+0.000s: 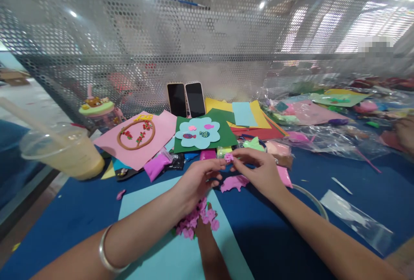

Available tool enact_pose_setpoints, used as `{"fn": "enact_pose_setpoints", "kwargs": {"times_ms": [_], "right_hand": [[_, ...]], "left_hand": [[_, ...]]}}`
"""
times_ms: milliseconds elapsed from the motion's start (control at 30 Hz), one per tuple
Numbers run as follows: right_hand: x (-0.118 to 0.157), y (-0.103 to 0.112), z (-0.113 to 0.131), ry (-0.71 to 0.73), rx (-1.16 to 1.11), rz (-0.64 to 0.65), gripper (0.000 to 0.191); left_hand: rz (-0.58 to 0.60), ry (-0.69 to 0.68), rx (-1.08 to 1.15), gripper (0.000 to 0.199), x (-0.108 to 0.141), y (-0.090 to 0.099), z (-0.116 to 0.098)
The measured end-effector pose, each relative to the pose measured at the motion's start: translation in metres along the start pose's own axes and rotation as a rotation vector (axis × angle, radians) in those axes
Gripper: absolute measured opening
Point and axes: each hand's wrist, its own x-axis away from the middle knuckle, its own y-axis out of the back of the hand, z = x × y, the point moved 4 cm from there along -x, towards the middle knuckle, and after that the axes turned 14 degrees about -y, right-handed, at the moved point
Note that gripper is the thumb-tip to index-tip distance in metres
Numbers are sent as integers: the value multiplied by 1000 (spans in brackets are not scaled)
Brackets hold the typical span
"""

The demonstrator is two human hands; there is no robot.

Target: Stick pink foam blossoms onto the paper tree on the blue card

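A small pink clay flower (228,158) is pinched between the fingertips of my right hand (258,170). My left hand (202,178) touches or nearly touches its left side, fingers curled; whether they grip it is hard to tell. Below my left hand lies a light blue sheet (152,250) bearing a brown clay trunk (207,245) with clustered pink clay blossoms (190,224), partly hidden by my left forearm. A flattened piece of pink clay (234,183) rests on the blue table just under my hands.
A drink cup (64,155) stands at the left. Two phones (195,99) lean on the perforated metal screen (226,34). Behind my hands are a blue flower-shaped cutout (197,133), coloured paper and clay packets (158,164). Another person's hand (406,133) shows at the right edge.
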Motion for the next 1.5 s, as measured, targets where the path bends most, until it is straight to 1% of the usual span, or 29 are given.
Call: {"fn": "enact_pose_setpoints", "kwargs": {"times_ms": [400,533,600,700,833,1100,1300,1500], "right_hand": [[0,1,4,58,106,-24,13],[1,1,5,65,99,1,13],[0,0,4,20,55,32,13],[0,-2,0,-94,-41,92,13],[-1,-5,-4,-206,-149,174,16],[-7,-7,-11,-283,-262,244,22],[-7,-8,-10,-331,-268,361,22],[-7,-7,-7,-354,-283,364,30]], "left_hand": [[-15,6,-9,16,-1,0,0],[-22,-9,-16,16,-2,2,0],[-5,-27,-18,18,-3,2,1],[22,-53,-35,19,-3,2,3],[20,-58,-57,20,-4,3,3],[20,-60,-63,19,-3,3,3],[13,-40,-65,18,-4,4,5],[28,-50,-93,14,-5,4,6]]}}
